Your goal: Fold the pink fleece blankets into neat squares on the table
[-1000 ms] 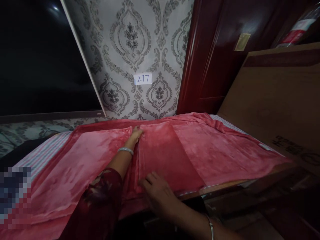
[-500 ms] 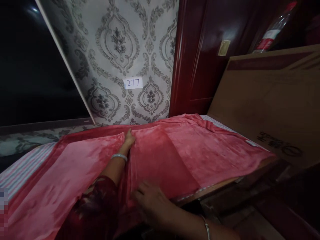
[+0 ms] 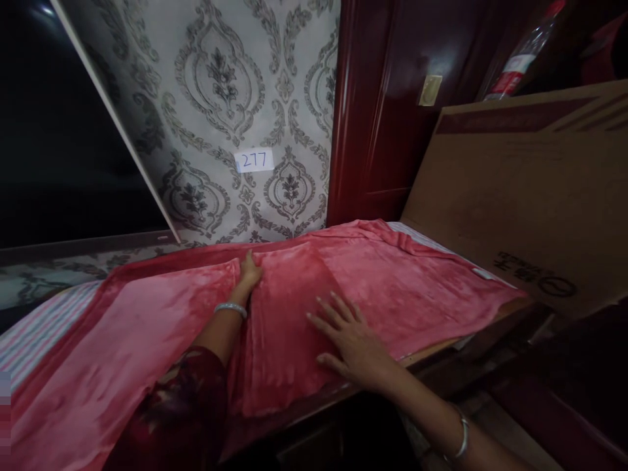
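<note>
Two bare hands work at a red blanket (image 3: 417, 281) spread over a surface (image 3: 426, 350). Nearest, the right hand (image 3: 353, 343) is open, fingers spread, palm down at the right side of a folded panel (image 3: 287, 327); whether it presses or just hovers, I cannot tell. The panel runs from the surface's near edge toward the wall, with creased layers along its left side. At its far end is the left hand (image 3: 250, 269), fingers bent at the cloth; whether it pinches or only presses is unclear. The step in hand looks like flattening and squaring this fold. The next move seems to call for a light outward stroke while the left hand steadies the far end, so that the layers don't slip. Farther back, a striped cloth (image 3: 49, 324) shows from beneath, and a numbered card (image 3: 254, 160) is on the patterned wall (image 3: 289, 137).
</note>
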A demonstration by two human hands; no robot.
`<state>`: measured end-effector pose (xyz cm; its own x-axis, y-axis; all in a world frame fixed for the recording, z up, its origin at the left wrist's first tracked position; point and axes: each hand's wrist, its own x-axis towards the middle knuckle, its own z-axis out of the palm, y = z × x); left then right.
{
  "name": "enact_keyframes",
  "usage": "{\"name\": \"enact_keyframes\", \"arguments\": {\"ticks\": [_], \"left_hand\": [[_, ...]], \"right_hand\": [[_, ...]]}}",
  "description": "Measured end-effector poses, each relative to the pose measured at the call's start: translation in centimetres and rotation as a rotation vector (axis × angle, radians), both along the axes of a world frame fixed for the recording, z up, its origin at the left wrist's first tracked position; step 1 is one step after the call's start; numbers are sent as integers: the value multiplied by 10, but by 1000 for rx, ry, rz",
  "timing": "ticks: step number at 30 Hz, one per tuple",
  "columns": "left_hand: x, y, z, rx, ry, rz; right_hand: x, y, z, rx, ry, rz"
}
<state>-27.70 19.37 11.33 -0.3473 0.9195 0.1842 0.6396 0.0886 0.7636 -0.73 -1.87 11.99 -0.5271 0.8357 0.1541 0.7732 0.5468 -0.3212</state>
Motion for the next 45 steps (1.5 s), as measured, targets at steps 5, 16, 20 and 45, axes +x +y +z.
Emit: {"name": "enact_keyframes", "arguments": {"ticks": [5,16,20,45], "left_hand": [[5,-5,4,-96,207,5],[34,-58,17,-68,648,-389],[33,-70,-3,-161,663,-476],[-116,-352,-69,342,938,-260]], "right_hand": [[-1,-8,-30,-147,-45,-1],[-9,29,5,-62,-10,19],[-23,33,-32,-92,-108,54],[-189,159,13,-890,928,-161]]}}
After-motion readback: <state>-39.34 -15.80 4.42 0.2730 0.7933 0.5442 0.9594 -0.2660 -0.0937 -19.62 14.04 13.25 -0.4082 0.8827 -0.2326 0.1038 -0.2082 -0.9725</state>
